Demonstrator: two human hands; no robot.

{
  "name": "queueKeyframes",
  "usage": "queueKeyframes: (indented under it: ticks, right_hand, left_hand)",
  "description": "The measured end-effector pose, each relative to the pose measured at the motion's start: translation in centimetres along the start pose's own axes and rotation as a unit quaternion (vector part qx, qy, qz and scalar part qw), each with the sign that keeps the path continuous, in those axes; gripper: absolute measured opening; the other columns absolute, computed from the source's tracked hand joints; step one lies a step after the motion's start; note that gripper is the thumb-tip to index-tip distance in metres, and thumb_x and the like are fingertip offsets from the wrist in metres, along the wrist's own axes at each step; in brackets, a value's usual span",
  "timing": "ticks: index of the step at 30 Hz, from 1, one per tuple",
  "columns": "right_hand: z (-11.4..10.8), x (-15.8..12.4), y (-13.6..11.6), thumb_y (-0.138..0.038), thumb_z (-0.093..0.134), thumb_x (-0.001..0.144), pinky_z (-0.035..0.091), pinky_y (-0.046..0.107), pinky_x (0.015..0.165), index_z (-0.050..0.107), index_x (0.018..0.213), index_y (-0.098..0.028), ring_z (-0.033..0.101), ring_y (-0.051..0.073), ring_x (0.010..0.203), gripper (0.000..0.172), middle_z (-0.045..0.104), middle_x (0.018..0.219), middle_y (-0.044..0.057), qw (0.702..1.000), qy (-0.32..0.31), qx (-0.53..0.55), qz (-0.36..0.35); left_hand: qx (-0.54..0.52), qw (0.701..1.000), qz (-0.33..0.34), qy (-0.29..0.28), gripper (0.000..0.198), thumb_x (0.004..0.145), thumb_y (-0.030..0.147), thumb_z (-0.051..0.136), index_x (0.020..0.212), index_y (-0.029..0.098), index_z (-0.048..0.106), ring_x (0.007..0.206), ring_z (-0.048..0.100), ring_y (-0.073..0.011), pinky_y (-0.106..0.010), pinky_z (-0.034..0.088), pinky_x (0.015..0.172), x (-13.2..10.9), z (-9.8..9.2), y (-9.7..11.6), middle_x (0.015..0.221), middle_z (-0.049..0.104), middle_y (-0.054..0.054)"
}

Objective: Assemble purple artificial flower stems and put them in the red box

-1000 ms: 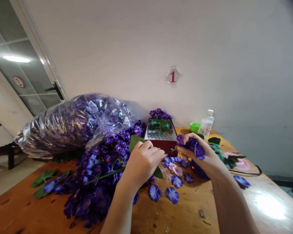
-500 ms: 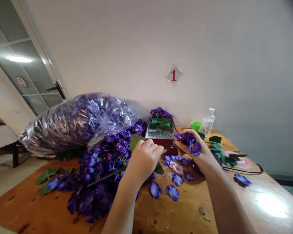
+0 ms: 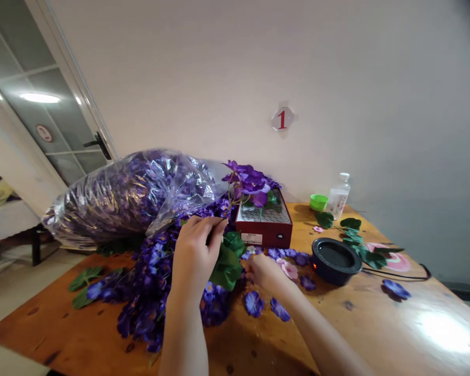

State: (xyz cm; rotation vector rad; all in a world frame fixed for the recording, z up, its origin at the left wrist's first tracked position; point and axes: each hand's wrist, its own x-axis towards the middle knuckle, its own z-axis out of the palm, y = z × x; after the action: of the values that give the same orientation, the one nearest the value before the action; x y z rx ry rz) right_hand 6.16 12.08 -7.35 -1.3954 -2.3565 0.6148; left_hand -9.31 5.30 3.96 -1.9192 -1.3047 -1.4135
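Observation:
My left hand point(image 3: 196, 248) is closed around the thin stem of an artificial purple flower spray point(image 3: 248, 184), whose blooms stand up in front of the box. Dark green fabric leaves point(image 3: 227, 269) hang just below that hand; whether they belong to the same stem is unclear. Low over the table, to the right of the leaves, my right hand point(image 3: 268, 271) has its fingers curled together, and what they hold, if anything, is hidden. Loose purple petals point(image 3: 254, 303) and pink petals point(image 3: 290, 269) lie about it. A heap of purple artificial flowers point(image 3: 147, 303) spreads left of my left hand.
A dark round heating pot point(image 3: 336, 260) with a lit red light and cord stands at right. Behind are a red box point(image 3: 264, 232), a green cup point(image 3: 318, 202) and a plastic bottle point(image 3: 339, 197). A big clear bag of purple flowers point(image 3: 129, 196) fills the back left.
The purple flower spray has passed from my right hand to my left, which now holds it upright. My right hand has moved left and down to the table, uncovering the heating pot.

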Motion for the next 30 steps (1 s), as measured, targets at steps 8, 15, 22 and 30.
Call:
queueKeyframes:
  ticks: [8,15,22,30]
  right_hand:
    - [-7.0,-0.9,3.1,-0.029,0.048,0.084,0.047,0.029,0.072,0.056,0.08,-0.019,0.061,0.019,0.083,0.013,0.064,0.088,0.008,0.98,0.179,0.079,-0.042]
    - [-8.4,-1.5,3.5,-0.043,0.052,0.084,0.046,0.031,0.068,0.052,0.082,-0.023,0.06,0.019,0.073,0.02,0.062,0.079,0.004,0.903,0.363,0.231,-0.019]
    - [-6.8,-0.7,3.4,-0.044,0.061,0.079,0.043,0.032,0.055,0.05,0.068,-0.024,0.054,0.019,0.049,0.026,0.057,0.051,-0.001,0.911,0.317,0.265,0.004]
    - [-6.5,-0.1,1.6,-0.051,0.057,0.081,0.052,0.039,0.087,0.045,0.079,-0.023,0.066,0.018,0.092,0.03,0.065,0.084,0.0,0.788,0.362,0.496,-0.045]
  left_hand:
    - [-0.27,0.934,-0.167,-0.161,0.032,0.095,0.034,0.04,0.071,0.019,0.055,0.068,0.054,-0.0124,-0.024,0.04,0.07,0.6,0.5,0.3,0.068,0.057,0.001]
    - [-0.353,0.892,-0.197,-0.2,0.031,0.094,0.039,0.041,0.073,0.018,0.051,0.059,0.047,-0.0118,-0.024,0.038,0.066,0.6,2.4,-0.2,0.059,0.048,0.003]
    - [-0.347,0.897,-0.208,-0.177,0.029,0.093,0.04,0.043,0.074,0.018,0.051,0.059,0.047,-0.0118,-0.024,0.037,0.063,0.5,1.8,-0.5,0.058,0.048,0.004]
    - [-0.397,0.865,-0.211,-0.222,0.03,0.092,0.038,0.045,0.07,0.018,0.051,0.068,0.049,-0.0123,-0.024,0.039,0.071,0.6,2.4,-1.1,0.067,0.051,0.001]
